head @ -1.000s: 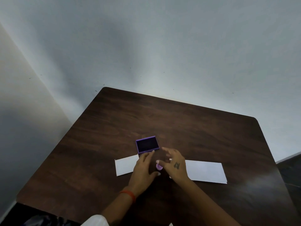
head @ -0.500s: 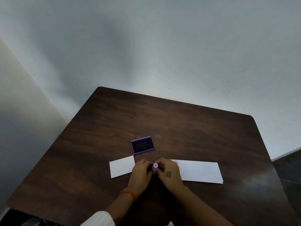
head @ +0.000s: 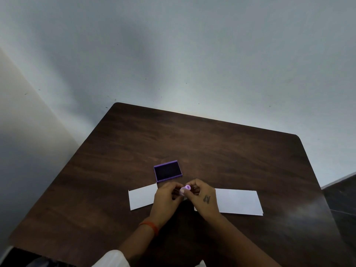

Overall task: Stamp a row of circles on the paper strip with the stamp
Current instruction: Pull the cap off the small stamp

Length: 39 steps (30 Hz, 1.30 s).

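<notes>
A small pale purple stamp [head: 185, 189] is pinched between the fingertips of both hands, just above the middle of the white paper strip [head: 238, 201]. My left hand [head: 166, 199] grips it from the left, and my right hand [head: 203, 198] from the right. The strip lies flat across the dark wooden table [head: 212, 149], and the hands hide its middle part. No stamped marks show on the visible parts of the paper. An open purple ink pad [head: 168, 171] with a dark surface sits just behind the hands.
The table stands against a pale wall, with its far edge and rounded corners in view. A dark floor [head: 342, 193] shows at the right.
Both hands drew together and closed around the stamp, lifting it slightly above the paper. The ink pad stayed where it was.
</notes>
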Available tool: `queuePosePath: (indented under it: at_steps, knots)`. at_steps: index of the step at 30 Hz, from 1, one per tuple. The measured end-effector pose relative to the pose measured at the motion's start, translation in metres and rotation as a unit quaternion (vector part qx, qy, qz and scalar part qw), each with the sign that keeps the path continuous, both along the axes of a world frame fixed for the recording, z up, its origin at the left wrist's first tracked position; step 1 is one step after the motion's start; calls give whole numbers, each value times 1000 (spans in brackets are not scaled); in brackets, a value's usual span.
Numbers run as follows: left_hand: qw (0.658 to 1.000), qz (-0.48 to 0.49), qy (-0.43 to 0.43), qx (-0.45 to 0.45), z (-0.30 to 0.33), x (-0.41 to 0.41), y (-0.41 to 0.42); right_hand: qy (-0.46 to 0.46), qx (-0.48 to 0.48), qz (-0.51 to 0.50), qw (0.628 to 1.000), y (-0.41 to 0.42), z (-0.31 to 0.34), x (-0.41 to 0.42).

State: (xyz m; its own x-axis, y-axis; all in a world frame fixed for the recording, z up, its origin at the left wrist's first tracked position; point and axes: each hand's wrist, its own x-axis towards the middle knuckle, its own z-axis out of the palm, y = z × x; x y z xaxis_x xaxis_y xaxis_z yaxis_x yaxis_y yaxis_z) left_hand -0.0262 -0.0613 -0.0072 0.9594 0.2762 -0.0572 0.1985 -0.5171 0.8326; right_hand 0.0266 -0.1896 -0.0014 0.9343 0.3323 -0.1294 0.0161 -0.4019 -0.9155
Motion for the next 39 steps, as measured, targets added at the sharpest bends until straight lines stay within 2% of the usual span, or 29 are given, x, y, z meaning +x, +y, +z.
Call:
queuePosePath:
  at_steps: [8,15,18,25,28,39]
  knots:
    - [1000,2,-25,-1,7,-1,1,91,42,-23,995,-2,4,7]
    - [1000,-8,-8,14,11,-1,3,139,72,23,987,-9,9,13]
    - [1000,-2,-15,22,13,1,2,169,67,-13,983,-8,11,16]
    - [999,-3,-15,33,15,2,0,160,63,28,985,-14,16,20]
    - [999,-3,-22,37,16,3,0,193,80,14,978,-13,14,19]
    - [998,-15,-30,59,16,4,0,193,88,17,977,-13,12,16]
